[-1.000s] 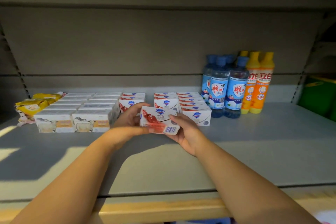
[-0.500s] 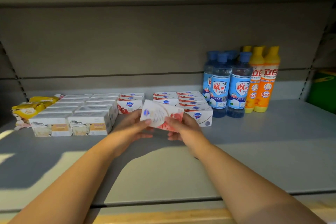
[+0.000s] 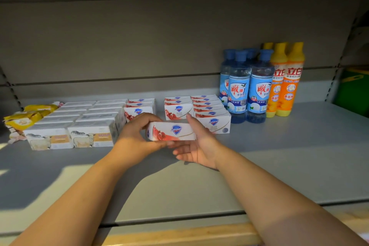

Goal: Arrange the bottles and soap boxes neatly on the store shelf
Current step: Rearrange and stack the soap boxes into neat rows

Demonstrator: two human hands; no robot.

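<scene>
A white and red soap box (image 3: pixel 172 131) with a blue shield logo is held level above the grey shelf (image 3: pixel 279 162), between both hands. My left hand (image 3: pixel 135 138) grips its left end with curled fingers. My right hand (image 3: pixel 196 146) cups its right end and underside. Behind it stand rows of the same red-and-white soap boxes (image 3: pixel 207 111), with a gap between the left short row (image 3: pixel 139 107) and the right rows. White and orange soap boxes (image 3: pixel 79 124) fill the left. Blue bottles (image 3: pixel 247 86) and orange bottles (image 3: pixel 285 80) stand at the back right.
Yellow packets (image 3: pixel 26 116) lie at the far left of the shelf. A green container (image 3: pixel 353 90) sits beyond the shelf upright at the right. The shelf's wooden front strip (image 3: pixel 179 235) runs along the bottom. The grey back panel rises behind everything.
The box has been turned in my hands from a tilted face-up pose to level, with its long logo side facing me. My hands moved slightly lower and forward.
</scene>
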